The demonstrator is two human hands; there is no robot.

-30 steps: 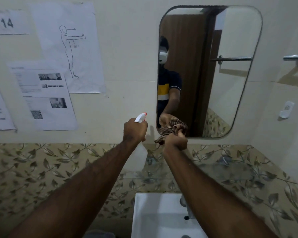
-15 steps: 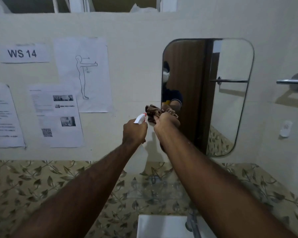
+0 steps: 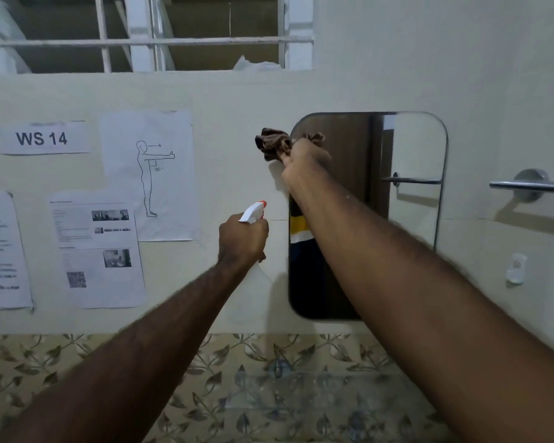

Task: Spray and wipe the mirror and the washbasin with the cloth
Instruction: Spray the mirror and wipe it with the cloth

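Right hand (image 3: 304, 158) up at the mirror's top-left corner, cloth bunched tight in its fist!

Fingers are closed around the brown cloth (image 3: 274, 145), which overhangs the left edge of the mirror (image 3: 406, 148) onto the wall. Nearly all the glass lies right of and below that hand, its long axis running top to bottom, so the wipe looks set to go rightward and down. Left hand (image 3: 242, 239) sits lower, beside the mirror, wrapped round the spray bottle (image 3: 253, 212). Washbasin is out of view.
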